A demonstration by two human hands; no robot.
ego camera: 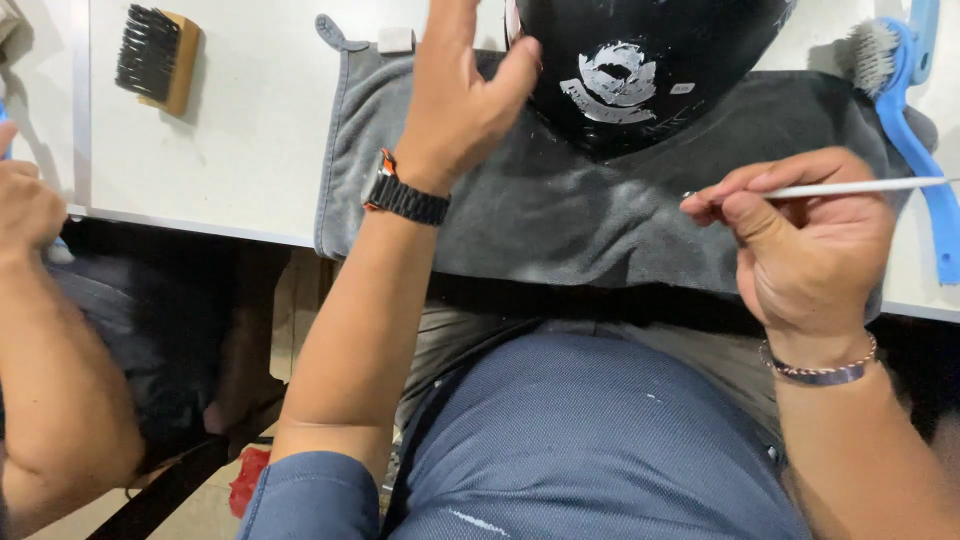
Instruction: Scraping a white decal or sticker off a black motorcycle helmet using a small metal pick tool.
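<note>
A black helmet (640, 70) with a worn silver emblem rests on a grey towel (560, 210) spread over the white table's (260, 130) near edge. My left hand (455, 90), with a black watch on its wrist, is raised beside the helmet's left side; its fingers are apart and the thumb touches the shell. My right hand (800, 240), wearing a thin bracelet, pinches a thin white stick (860, 187) that points right, just below the helmet.
A wooden brush with black bristles (155, 55) lies at the back left of the table. A blue long-handled brush (915, 110) lies at the right. Another person's arm and fist (30, 300) are at the left edge.
</note>
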